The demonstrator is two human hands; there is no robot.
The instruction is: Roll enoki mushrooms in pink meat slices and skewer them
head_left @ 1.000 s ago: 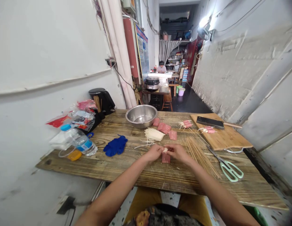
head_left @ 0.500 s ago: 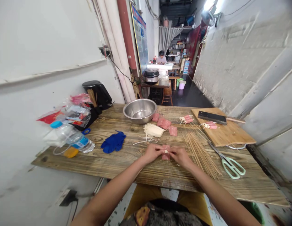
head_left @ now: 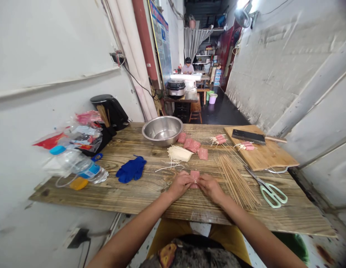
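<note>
My left hand (head_left: 180,184) and my right hand (head_left: 208,187) meet at the near middle of the wooden table (head_left: 150,186), fingers pinched on a pink meat slice (head_left: 194,175) that lies flat on the wood. A few white enoki mushroom strands sit at the slice's near edge between my fingertips. Just beyond lie a bundle of enoki mushrooms (head_left: 178,153) and several more meat slices (head_left: 193,145). A fan of bamboo skewers (head_left: 234,179) lies right of my right hand.
A steel bowl (head_left: 162,130) stands at the back. A cutting board (head_left: 260,150) with a cleaver (head_left: 248,136) and meat rolls is at right, scissors (head_left: 269,190) near it. Blue gloves (head_left: 131,169), a water bottle (head_left: 78,165) and bags lie left. A person sits far down the corridor.
The meat slice was hanging below my fingers a second ago; now it lies flat on the table, farther from me, with both hands pressed on its near edge. The view tilted slightly.
</note>
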